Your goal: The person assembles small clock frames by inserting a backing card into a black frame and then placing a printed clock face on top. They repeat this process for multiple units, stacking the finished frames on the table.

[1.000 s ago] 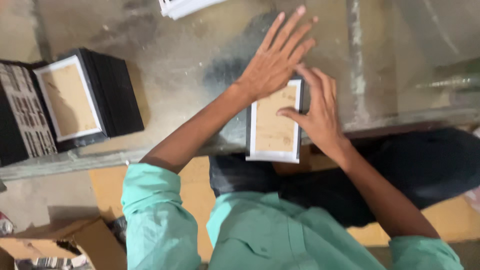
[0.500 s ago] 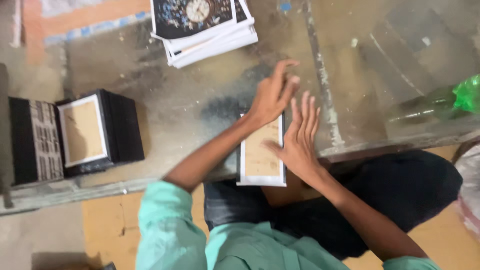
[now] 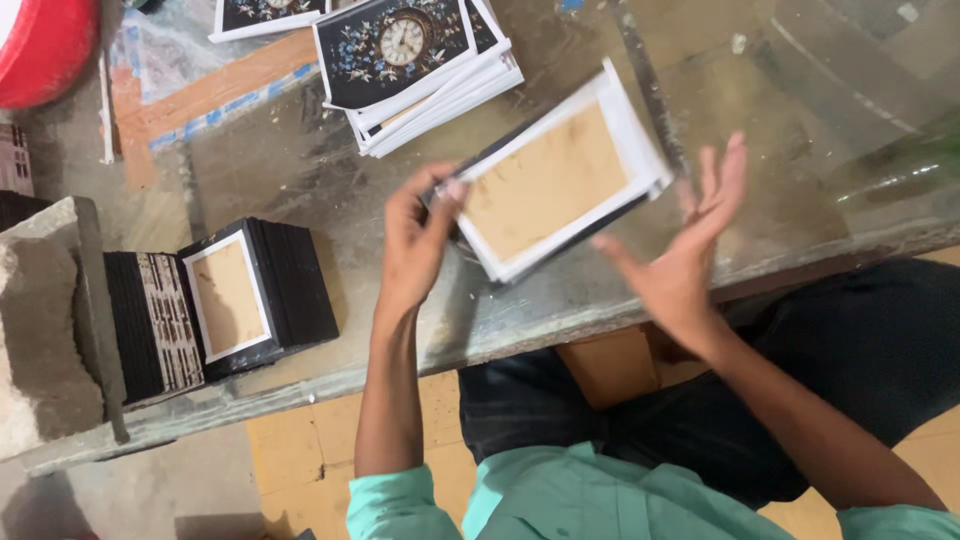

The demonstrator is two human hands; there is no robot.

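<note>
One flat, white-bordered rectangular frame [image 3: 560,190]

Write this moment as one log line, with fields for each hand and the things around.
left hand: grips framed panel by its edge | right hand: open, beside panel | near: stack of black frames, clock prints | surface: worn table

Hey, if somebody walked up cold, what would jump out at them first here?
Probably the white-bordered tan panel, tilted above the worn table, gripped at its left edge by the left hand while the right hand hovers open beside it. Next, the stack of clock-face prints at top centre, and the black frames stacked at left.
</note>
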